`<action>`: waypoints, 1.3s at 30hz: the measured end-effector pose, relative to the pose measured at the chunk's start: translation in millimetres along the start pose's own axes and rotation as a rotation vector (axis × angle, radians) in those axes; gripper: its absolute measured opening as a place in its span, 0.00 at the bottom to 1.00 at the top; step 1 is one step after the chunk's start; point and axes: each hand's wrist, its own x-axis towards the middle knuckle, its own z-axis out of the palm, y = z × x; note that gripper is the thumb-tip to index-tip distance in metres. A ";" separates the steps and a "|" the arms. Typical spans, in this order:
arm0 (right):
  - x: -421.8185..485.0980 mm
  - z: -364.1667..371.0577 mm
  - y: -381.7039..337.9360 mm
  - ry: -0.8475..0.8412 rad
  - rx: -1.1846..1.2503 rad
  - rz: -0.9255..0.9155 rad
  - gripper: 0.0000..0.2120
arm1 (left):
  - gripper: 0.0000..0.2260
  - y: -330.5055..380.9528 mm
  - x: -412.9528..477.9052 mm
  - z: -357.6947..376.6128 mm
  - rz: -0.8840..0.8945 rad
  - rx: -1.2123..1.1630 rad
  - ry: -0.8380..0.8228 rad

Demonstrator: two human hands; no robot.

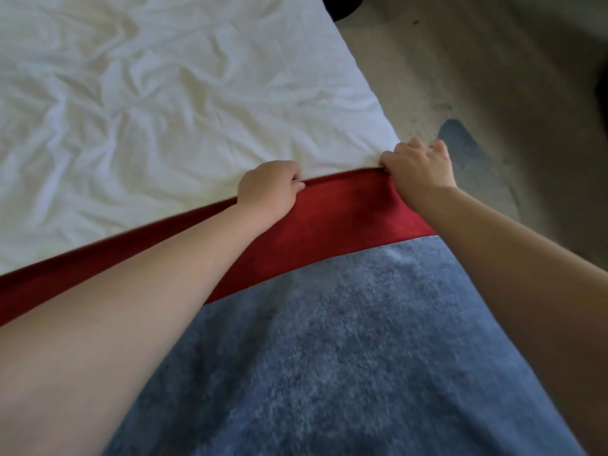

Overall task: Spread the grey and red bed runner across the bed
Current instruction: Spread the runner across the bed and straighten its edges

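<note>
The bed runner (329, 324) lies over the near part of the bed, a grey-blue plush field with a red band along its far edge. My left hand (268, 189) grips that red edge with curled fingers, near the middle of the view. My right hand (419, 166) pinches the same red edge at the bed's right side, where the runner's corner hangs over toward the floor. Beyond the red edge the bed (148, 93) is covered in a wrinkled white sheet.
Beige carpet floor (477, 60) runs along the right side of the bed. A dark object (345, 4) sits at the top edge beside the bed's far corner. A bit of grey-blue runner fabric (460, 139) shows past my right hand.
</note>
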 end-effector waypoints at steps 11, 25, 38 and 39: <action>-37.0 -51.3 -8.7 0.104 0.192 0.006 0.16 | 0.21 42.1 -51.4 -41.7 0.098 0.226 0.300; -241.2 -86.1 -28.9 -0.031 0.218 -0.061 0.20 | 0.24 93.3 -250.9 -28.6 0.016 0.141 0.138; -428.8 -55.3 -38.9 -0.077 0.222 -0.038 0.09 | 0.06 145.0 -437.0 29.4 0.194 0.012 0.206; -439.8 -48.6 -42.9 -0.093 0.219 -0.124 0.08 | 0.05 146.8 -451.7 39.8 0.210 0.015 0.204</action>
